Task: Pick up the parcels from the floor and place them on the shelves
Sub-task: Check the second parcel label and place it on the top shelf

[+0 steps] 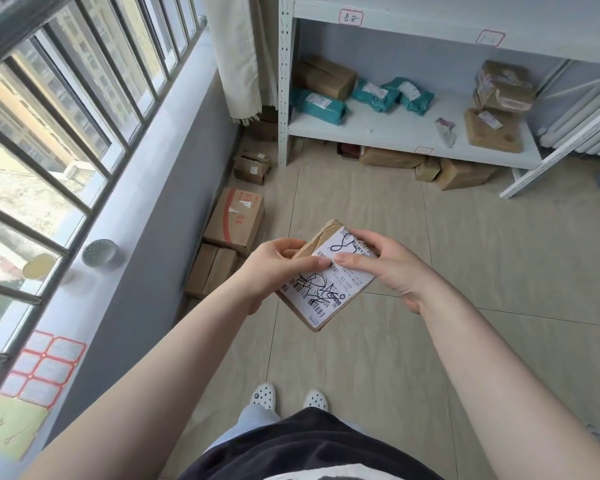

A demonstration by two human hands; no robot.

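Note:
I hold a small flat brown parcel (329, 289) with a white scribbled shipping label at waist height, above the tiled floor. My left hand (274, 268) grips its left edge with the thumb across the label. My right hand (381, 265) holds its right edge, fingers over the top. Ahead stands a white metal shelf unit (395, 129); its low shelf carries teal mailer bags (378, 95) and brown boxes (499, 88). More cardboard boxes (236, 220) lie on the floor along the left wall.
A barred window and a sill with a tape roll (99, 252) run along the left. Boxes (458, 173) are tucked under the shelf. A white radiator (586, 126) and a leaning white bar (561, 157) stand at the right. Open floor lies between me and the shelf.

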